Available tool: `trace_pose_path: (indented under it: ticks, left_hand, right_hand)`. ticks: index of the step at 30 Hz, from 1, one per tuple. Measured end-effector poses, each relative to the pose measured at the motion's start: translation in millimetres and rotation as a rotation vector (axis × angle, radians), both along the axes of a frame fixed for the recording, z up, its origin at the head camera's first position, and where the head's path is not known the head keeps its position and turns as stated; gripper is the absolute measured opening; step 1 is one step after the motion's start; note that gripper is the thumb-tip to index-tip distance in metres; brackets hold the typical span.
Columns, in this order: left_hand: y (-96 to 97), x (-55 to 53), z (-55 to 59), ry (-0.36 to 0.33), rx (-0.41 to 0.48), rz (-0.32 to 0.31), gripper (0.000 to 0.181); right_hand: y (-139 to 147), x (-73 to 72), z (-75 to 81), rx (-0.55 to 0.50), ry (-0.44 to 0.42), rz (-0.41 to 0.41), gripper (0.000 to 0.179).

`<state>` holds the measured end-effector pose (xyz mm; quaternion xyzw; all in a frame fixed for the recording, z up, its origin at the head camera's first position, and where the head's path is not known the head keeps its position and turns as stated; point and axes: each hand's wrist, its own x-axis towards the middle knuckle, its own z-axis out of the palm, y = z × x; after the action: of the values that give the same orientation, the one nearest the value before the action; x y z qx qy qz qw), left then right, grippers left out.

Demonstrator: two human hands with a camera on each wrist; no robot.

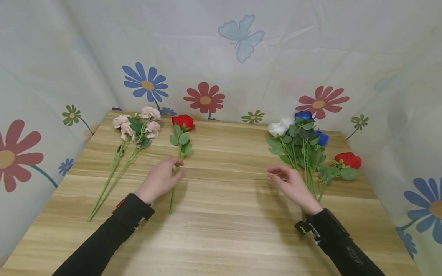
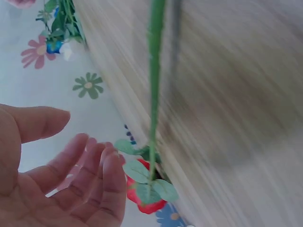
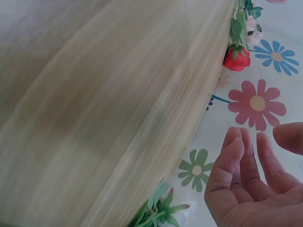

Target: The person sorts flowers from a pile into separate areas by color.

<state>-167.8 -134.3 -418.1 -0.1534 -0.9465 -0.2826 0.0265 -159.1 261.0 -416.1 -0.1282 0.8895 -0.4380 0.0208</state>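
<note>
A red rose [image 1: 183,122] with a green stem lies left of the middle of the table. My left hand [image 1: 161,179] hovers over its stem, thumb apart from the loosely bent fingers. In the left wrist view the stem [image 2: 155,71] runs past the hand [image 2: 71,175], outside the fingers, with nothing in the palm. On the right, my right hand [image 1: 291,186] is just left of a bunch of green stems [image 1: 308,165]. Its fingers are relaxed and hold nothing, as the right wrist view of the hand [image 3: 255,184] also shows.
Pale pink flowers [image 1: 127,131] on long stems lie at the left. White [image 1: 277,129] and blue roses [image 1: 322,138] top the right bunch, with another red rose [image 1: 348,160] beside it. A flower-printed curtain [image 1: 241,69] hangs behind the wooden table [image 1: 221,230].
</note>
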Motion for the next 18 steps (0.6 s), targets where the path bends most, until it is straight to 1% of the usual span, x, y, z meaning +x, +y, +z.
trace_pose_path:
  ticks: [3,6,11,13,18]
  left_hand:
    - [9.8,0.3,2.5,0.051,0.023,-0.016,0.028]
    - [21.1,1.1,4.3,0.088,0.03,-0.031,0.03]
    - [39.2,1.2,5.8,0.153,0.032,-0.095,0.032]
    - [45.6,1.7,6.1,0.182,0.03,-0.13,0.032]
    - [59.4,3.9,6.1,0.25,0.011,-0.194,0.033]
  right_hand:
    - [7.8,0.8,1.7,0.024,0.029,-0.023,0.028]
    - [18.0,1.1,2.3,0.044,0.066,-0.042,0.027]
    - [35.8,2.4,3.9,0.117,0.149,-0.098,0.026]
    - [42.6,3.4,5.3,0.166,0.199,-0.127,0.025]
    - [55.9,3.7,8.2,0.285,0.365,-0.184,0.023]
